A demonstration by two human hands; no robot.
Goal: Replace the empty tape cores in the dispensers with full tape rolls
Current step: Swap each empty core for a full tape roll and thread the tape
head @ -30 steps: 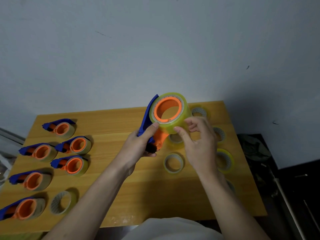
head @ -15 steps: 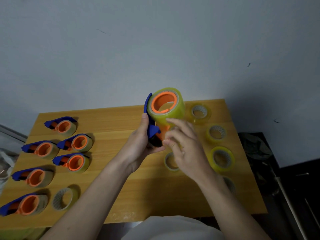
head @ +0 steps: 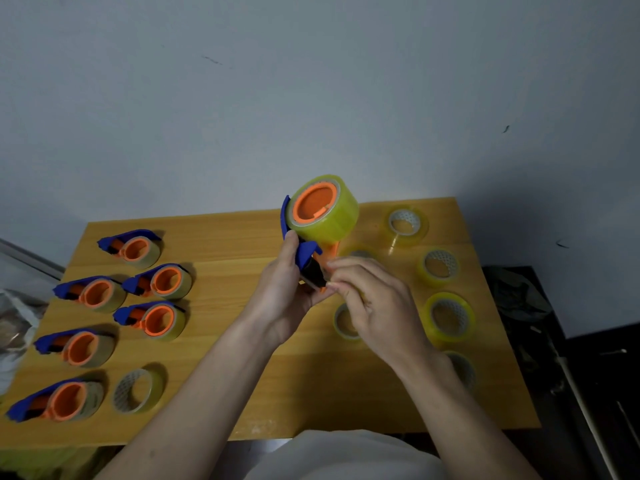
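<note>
My left hand grips a blue and orange tape dispenser above the middle of the wooden table. A full yellowish tape roll sits on the dispenser's orange hub. My right hand pinches at the black lower end of the dispenser with thumb and fingertips. Whether it holds the tape's loose end cannot be made out. Several more full rolls lie on the right, among them a roll at the back and a roll nearer the right edge.
Several blue and orange dispensers with thin cores lie on the left, such as one dispenser at the back. A loose empty core stands near the front left. Another core lies partly behind my right hand. A grey wall is behind the table.
My right hand moved down from the roll's side to the dispenser's lower end. The dispenser has tilted so the roll sits higher, and my left hand's grip shifted along the blue handle.
</note>
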